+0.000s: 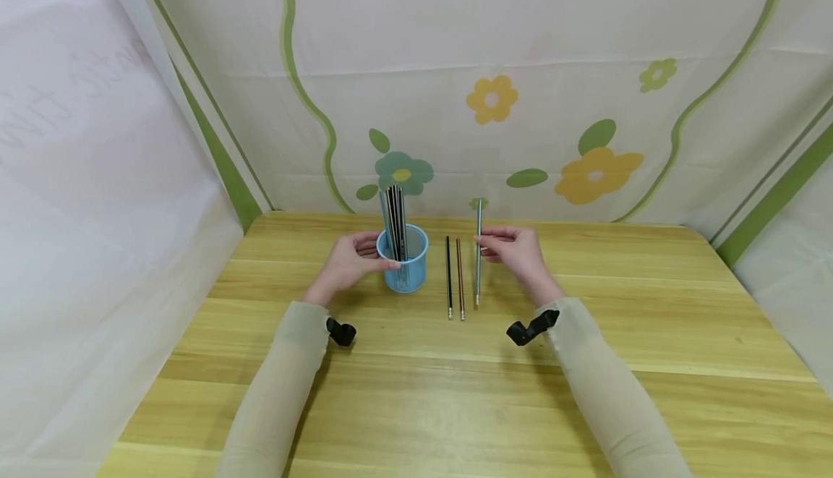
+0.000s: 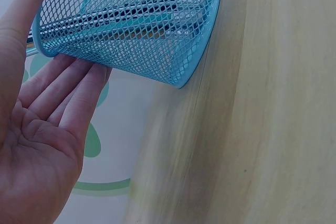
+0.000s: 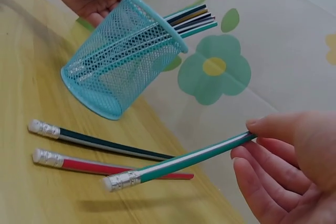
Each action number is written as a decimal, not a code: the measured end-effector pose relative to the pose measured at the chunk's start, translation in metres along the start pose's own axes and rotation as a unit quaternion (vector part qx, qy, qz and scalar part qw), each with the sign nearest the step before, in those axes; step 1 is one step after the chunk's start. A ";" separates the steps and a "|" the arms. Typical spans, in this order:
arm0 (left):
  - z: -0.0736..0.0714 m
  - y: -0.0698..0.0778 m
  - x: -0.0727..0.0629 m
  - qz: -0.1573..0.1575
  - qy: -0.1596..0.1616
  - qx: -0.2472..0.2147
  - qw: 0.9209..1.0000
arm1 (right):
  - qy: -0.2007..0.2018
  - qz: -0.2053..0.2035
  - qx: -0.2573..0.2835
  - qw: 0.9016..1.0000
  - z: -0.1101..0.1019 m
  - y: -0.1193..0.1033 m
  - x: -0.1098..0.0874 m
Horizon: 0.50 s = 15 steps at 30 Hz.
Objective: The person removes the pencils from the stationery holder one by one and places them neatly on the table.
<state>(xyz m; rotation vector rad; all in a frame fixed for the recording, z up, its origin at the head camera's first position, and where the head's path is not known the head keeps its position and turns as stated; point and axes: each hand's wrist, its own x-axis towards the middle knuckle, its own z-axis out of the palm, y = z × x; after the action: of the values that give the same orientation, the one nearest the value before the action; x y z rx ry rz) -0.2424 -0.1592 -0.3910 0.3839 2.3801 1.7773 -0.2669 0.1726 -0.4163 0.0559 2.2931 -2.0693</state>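
Right hand [image 1: 514,248] pinches the green pencil [image 3: 181,160], right of the dark pencil [image 1: 448,275] and red pencil [image 1: 460,275] on the table [image 1: 416,406], left hand [image 1: 349,255] gripping the mesh cup [image 1: 416,273] at left, and that light fingertip hold could let the pencil swivel or slip

A pale yellow wooden desk [image 1: 416,406] with rounded back corners carries grain running parallel to its back edge. Behind that edge hangs a creased off-white cloth wall [image 1: 416,30] printed with wavy green lines [image 1: 289,37]. A teal flower with a yellow centre [image 1: 416,172] shows left of the back edge's middle, a small orange flower [image 1: 478,100] high above the middle, a larger orange flower [image 1: 575,180] to the right. White side cloths [image 1: 84,261] flank the left and right edges, straight green bands [image 1: 242,203] descending near both back corners. Light is soft.
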 end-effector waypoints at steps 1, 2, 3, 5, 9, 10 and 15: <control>0.000 0.000 0.000 -0.001 0.000 0.001 1.000 | -0.002 0.005 -0.004 1.000 0.000 0.002 0.000; 0.000 0.000 0.000 -0.001 0.000 0.001 1.000 | -0.006 0.009 -0.007 1.000 0.000 0.003 0.000; -0.001 0.000 0.000 -0.001 0.000 0.002 1.000 | -0.009 0.014 -0.009 1.000 -0.001 0.005 0.000; -0.001 -0.001 0.001 -0.002 0.000 0.002 1.000 | -0.015 0.024 -0.013 1.000 -0.001 0.008 0.000; -0.001 -0.010 0.005 0.000 0.005 -0.002 1.000 | -0.024 0.044 -0.022 0.998 -0.001 0.014 0.001; -0.001 -0.015 0.007 0.003 0.007 -0.002 1.000 | -0.025 0.047 -0.024 0.998 0.000 0.015 0.001; -0.002 -0.035 0.016 0.014 0.014 0.001 1.000 | -0.027 0.062 -0.029 0.997 0.003 0.018 0.001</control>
<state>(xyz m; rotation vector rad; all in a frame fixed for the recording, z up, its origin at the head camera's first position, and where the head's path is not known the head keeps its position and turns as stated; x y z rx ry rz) -0.2626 -0.1652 -0.4235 0.3981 2.4076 1.8042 -0.2664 0.1718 -0.4345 0.1345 2.2566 -1.9206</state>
